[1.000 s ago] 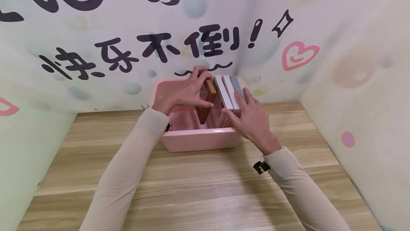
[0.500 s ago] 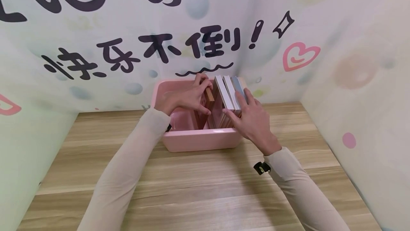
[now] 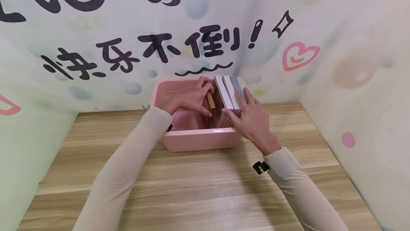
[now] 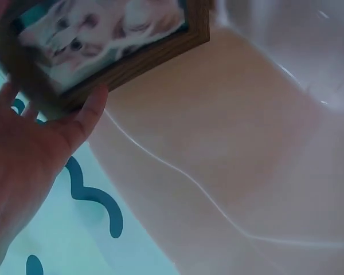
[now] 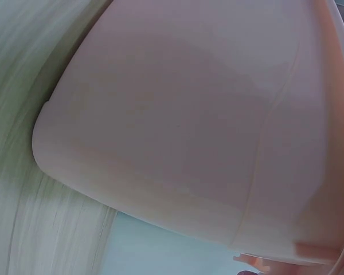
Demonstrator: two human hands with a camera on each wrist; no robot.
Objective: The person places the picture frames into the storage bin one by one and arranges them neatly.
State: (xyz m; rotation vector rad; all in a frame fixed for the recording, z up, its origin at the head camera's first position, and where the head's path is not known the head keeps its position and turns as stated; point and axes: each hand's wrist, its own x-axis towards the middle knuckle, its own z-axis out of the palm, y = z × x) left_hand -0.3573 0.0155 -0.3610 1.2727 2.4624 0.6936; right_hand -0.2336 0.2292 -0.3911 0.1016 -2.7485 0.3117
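My left hand (image 3: 192,99) holds a wooden picture frame (image 3: 210,100) by its upper edge inside a pink plastic bin (image 3: 201,140). In the left wrist view, the frame (image 4: 146,67) shows a cat picture behind a brown border, and the thumb of the left hand (image 4: 31,149) lies on that border. Just right of the frame stands a row of flat upright pieces (image 3: 228,92) with white and blue-grey edges, leaning slightly. My right hand (image 3: 253,117) grips this row, thumb at its near end and fingers over its right side. The frame's lower part is hidden in the bin.
The bin stands on a wood-grain table (image 3: 198,188) against a white wall cloth (image 3: 134,17) with black lettering. Its left half shows bare pink floor (image 3: 185,120). The right wrist view is mostly the bin's outer wall (image 5: 172,126).
My left hand has lowered the picture frame into the bin and shifted it right, close to the row. The right hand has stayed in place on the row.
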